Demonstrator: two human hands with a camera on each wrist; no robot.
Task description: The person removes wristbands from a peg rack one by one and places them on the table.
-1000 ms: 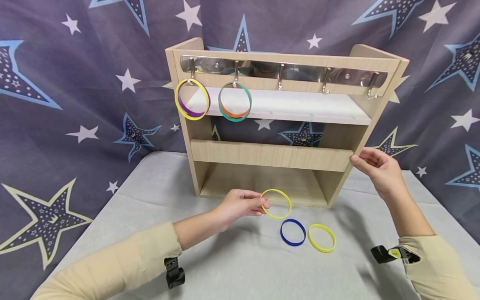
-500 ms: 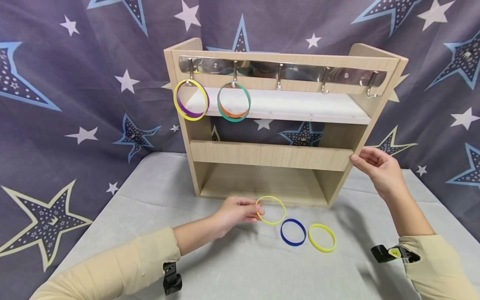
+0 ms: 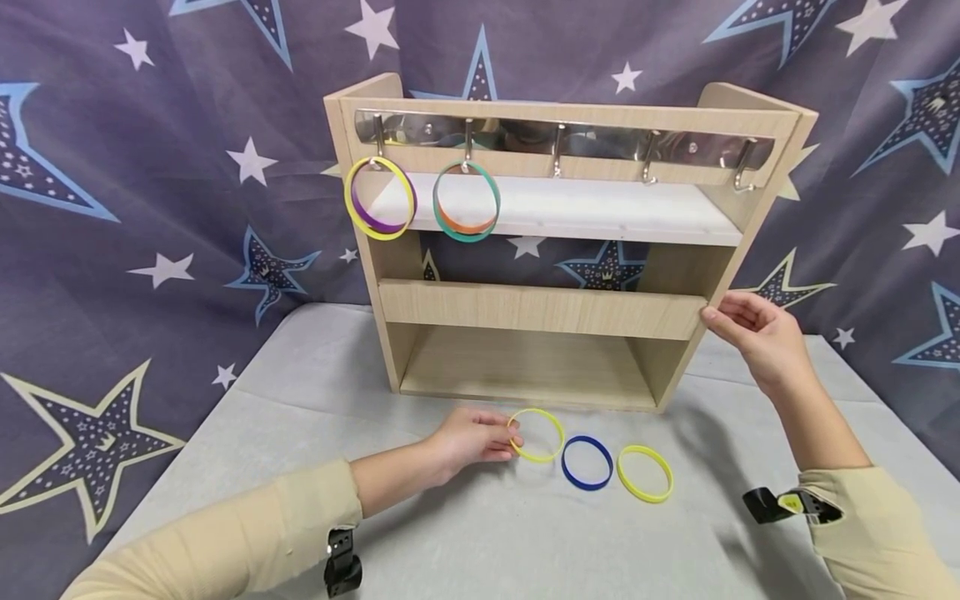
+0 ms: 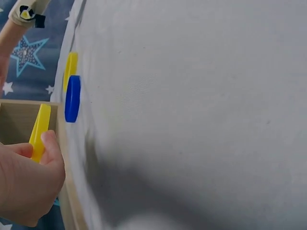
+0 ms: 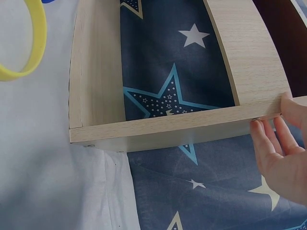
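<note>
My left hand [image 3: 474, 438] pinches a yellow silicone wristband [image 4: 41, 125] between thumb and fingers, low in front of the wooden shelf [image 3: 540, 309]. Just right of it on the cloth lies a blue wristband [image 4: 73, 99], and beyond that a second yellow wristband [image 3: 648, 499]. With thumb on the front edge and fingers along the outer face, my right hand [image 3: 767, 340] holds the shelf's right side panel [image 5: 182, 122]. From the leftmost hook hang a yellow band [image 3: 382, 237] and a purple one; the second hook carries a teal band [image 3: 469, 238] and an orange one.
A metal hook rail [image 3: 525, 136] runs along the shelf's top board, its three right hooks without bands. The shelf stands on a pale grey cloth [image 3: 480, 542], against a dark star-patterned curtain [image 3: 187, 125].
My left hand has come down and slightly left with its yellow wristband, away from the shelf's front and nearer the cloth. The right hand stays on the side panel.
</note>
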